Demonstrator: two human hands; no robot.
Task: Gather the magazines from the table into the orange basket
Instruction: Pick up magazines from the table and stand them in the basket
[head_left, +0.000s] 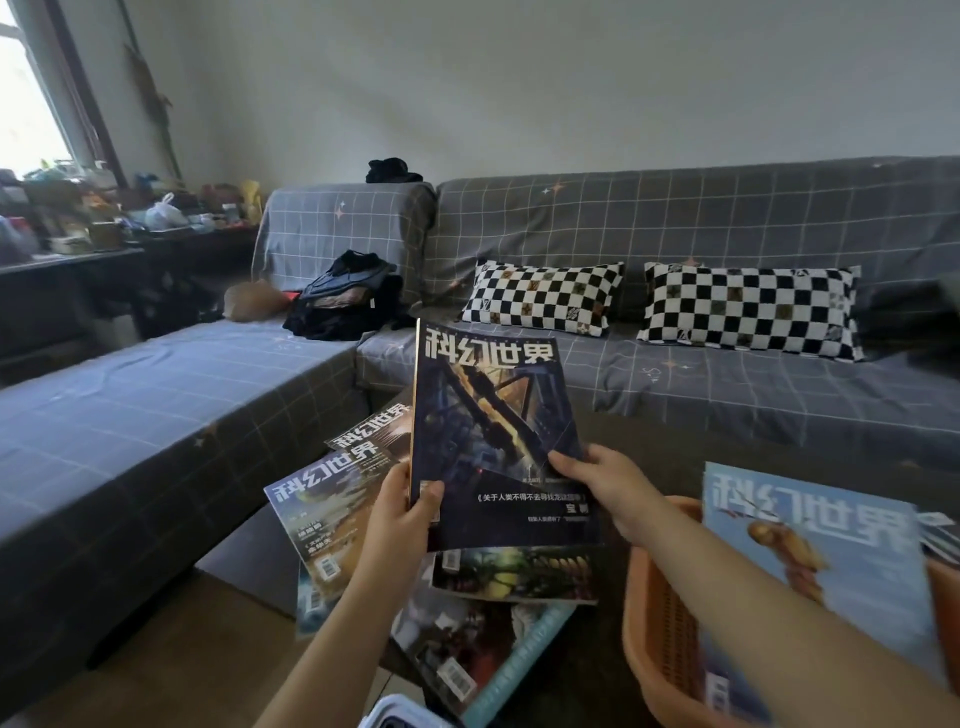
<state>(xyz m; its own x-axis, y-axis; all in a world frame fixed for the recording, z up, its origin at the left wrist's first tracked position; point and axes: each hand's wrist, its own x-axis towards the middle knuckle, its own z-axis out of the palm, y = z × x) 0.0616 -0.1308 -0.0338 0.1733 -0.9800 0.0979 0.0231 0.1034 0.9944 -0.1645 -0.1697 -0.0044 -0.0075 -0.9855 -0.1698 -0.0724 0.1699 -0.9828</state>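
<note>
Fingers of left hand (402, 512) and right hand (605, 486) are clamped on raised dark magazine (493, 436); orange basket (660, 623) at 4 o'clock, loose magazines (322, 519) at 8 o'clock.

Grey grid-patterned sofa (675, 228) with two checkered pillows (540, 296) under a plain wall (519, 78), window (26, 104) at left

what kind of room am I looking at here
Most likely a home living room. A long grey grid-patterned sofa with two checkered pillows runs along the wall, clothes are piled on it, and a cluttered side table sits by the window.
</note>
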